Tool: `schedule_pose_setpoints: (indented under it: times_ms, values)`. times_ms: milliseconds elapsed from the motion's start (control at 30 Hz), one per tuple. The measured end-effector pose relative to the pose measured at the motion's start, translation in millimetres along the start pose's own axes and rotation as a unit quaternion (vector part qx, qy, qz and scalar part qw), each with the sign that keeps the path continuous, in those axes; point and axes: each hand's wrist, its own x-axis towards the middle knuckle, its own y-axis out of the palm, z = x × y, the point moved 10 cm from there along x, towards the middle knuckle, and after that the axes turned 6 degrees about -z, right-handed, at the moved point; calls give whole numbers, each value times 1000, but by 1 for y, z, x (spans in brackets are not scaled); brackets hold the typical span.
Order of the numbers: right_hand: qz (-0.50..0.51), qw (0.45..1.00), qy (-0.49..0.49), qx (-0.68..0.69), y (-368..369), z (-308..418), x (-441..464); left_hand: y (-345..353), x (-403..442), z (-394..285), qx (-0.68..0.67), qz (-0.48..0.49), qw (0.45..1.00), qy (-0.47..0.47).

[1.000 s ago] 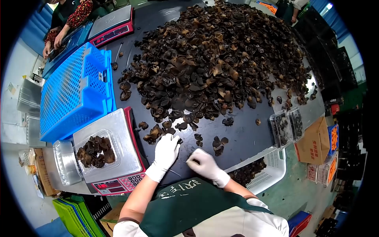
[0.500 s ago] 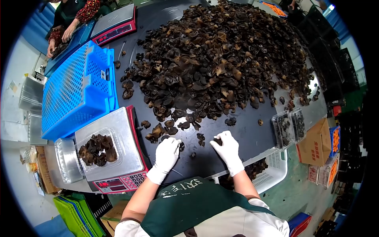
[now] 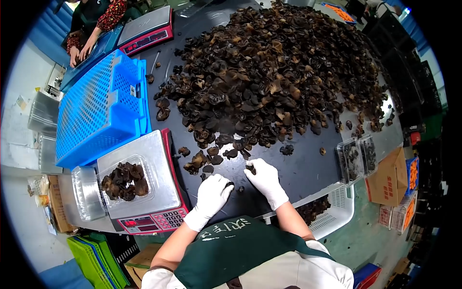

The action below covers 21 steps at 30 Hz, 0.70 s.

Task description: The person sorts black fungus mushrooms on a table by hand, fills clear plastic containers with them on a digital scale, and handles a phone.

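Both my hands wear white gloves and are low over the dark table, in front of a big heap of wood ear mushrooms (image 3: 269,72). My left hand (image 3: 211,196) has its fingers closed on a small dark mushroom piece (image 3: 230,184) that shows at the fingertips. To its right, my right hand (image 3: 264,179) pinches another dark mushroom piece (image 3: 250,168), mostly covered by the fingers. A few loose mushrooms (image 3: 195,163) lie just beyond my left hand. On the scale (image 3: 163,164) at my left sits a clear plastic tray (image 3: 150,174) with mushrooms in it.
An upturned blue crate (image 3: 96,106) stands behind the scale, with clear containers (image 3: 88,195) beside it. Filled clear boxes (image 3: 350,161) lie at the right table edge, above a white basket (image 3: 339,212). Another person's hands (image 3: 86,48) work at the far left.
My right hand has moved left to where small mushroom pieces lay. My left hand has shifted a little right and down. The whole view has slid slightly.
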Motion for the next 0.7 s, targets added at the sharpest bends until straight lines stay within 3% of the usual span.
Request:
schedule_pose_setpoints:
  times_ms: [67,133,167,200,233,267,300,333,367,433,467,567,600,667,700]
  values:
    - [77,995,47,29,13,-3,1,-4,-7,2,-89,28,993,-67]
    - [83,993,64,63,10,1,1,14,-24,20,-207,99,948,-221]
    - [98,966,127,205,16,-6,-4,25,-36,26,-263,177,888,-332]
    - [111,914,190,341,24,-10,-9,27,-39,28,-263,174,887,-336]
    - [150,873,257,386,22,-3,-13,42,-54,31,-421,155,786,-426]
    - [154,873,256,386,20,3,-15,56,-67,30,-561,128,650,-496]
    - [134,894,197,380,13,17,-15,64,-72,27,-606,141,604,-498]
    - [113,911,136,373,7,30,-15,67,-72,17,-688,149,519,-484]
    - [62,924,-9,377,-5,58,-12,71,-76,12,-725,142,446,-505]
    - [84,956,-89,266,-3,92,-24,73,-75,-4,-806,129,293,-497]
    - [101,967,-124,199,2,107,-30,77,-75,-1,-839,93,242,-478]
    - [113,976,-153,105,17,120,-46,69,-81,18,-764,60,412,-492]
    - [102,976,-167,97,16,124,-45,77,-85,12,-827,76,271,-486]
    - [143,970,-178,88,16,129,-43,89,-92,20,-817,57,265,-509]
    - [160,969,-180,51,17,130,-45,91,-94,15,-813,86,234,-527]
